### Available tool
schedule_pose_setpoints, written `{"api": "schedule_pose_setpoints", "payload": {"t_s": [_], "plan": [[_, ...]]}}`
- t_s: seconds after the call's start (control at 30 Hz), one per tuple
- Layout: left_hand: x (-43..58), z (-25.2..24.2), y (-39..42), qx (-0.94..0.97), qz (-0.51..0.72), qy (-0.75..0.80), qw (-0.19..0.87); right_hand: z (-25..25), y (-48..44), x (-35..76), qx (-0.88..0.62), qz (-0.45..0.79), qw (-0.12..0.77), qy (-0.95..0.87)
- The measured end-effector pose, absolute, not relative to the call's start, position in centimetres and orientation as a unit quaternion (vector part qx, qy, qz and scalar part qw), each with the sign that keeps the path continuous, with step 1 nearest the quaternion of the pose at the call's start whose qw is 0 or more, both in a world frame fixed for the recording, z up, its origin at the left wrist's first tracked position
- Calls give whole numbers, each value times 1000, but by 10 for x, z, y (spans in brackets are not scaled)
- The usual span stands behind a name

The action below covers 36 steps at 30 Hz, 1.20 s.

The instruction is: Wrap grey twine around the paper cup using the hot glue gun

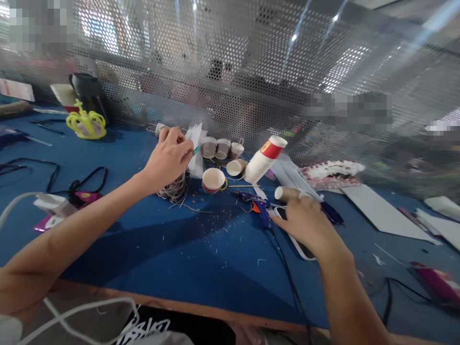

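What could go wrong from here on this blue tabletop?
The tall cup stack could topple if the nearby right hand bumps it. The cord of the glue gun runs to the near edge of the table, so it might get tugged. Loose twine by the left hand could snag.

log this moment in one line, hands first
left hand: near twine bundle, teal item at fingertips | right hand: near phone, glue gun | paper cup: between hands

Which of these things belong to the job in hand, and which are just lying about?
Probably in the job:
string by the left hand
roll by the right hand
blue glue gun
open paper cup

Probably just lying about:
yellow crown
dark jug
white board
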<state>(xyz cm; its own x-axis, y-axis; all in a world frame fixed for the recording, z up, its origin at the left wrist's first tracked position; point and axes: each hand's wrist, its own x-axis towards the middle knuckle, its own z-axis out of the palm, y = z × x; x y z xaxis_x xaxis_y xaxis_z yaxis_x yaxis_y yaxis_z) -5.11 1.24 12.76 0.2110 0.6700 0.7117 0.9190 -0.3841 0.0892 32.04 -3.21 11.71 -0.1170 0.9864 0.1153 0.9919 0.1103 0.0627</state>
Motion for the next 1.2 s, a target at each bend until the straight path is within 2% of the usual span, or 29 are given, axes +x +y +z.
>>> {"api": "schedule_pose_setpoints", "payload": {"t_s": [0.13,0.2,0.4,0.47,0.6,0.67,0.8,0.97,1.1,1.2], "plan": [[-50,125,11,-781,-360,-487,153,151,-17,207,-450,52,160,-877],[-48,127,5,-789,-357,-475,157,159,3,159,-407,62,219,-884],[-53,138,-9,-775,-352,-489,191,174,39,106,-382,137,246,-880],[-54,140,-11,-777,-355,-486,185,179,40,108,-386,141,274,-870],[-49,139,-15,-802,-339,-465,159,180,43,122,-417,53,381,-823],[-44,136,-16,-815,-322,-457,154,178,47,130,-433,49,432,-790],[-43,129,-14,-824,-261,-483,137,182,49,159,-496,126,543,-666],[-53,131,-10,-840,-86,-525,102,210,40,216,-487,249,624,-558],[-56,144,-13,-805,33,-584,101,225,32,262,-503,189,701,-469],[-57,154,-12,-753,72,-652,57,226,25,287,-528,109,715,-445]]}}
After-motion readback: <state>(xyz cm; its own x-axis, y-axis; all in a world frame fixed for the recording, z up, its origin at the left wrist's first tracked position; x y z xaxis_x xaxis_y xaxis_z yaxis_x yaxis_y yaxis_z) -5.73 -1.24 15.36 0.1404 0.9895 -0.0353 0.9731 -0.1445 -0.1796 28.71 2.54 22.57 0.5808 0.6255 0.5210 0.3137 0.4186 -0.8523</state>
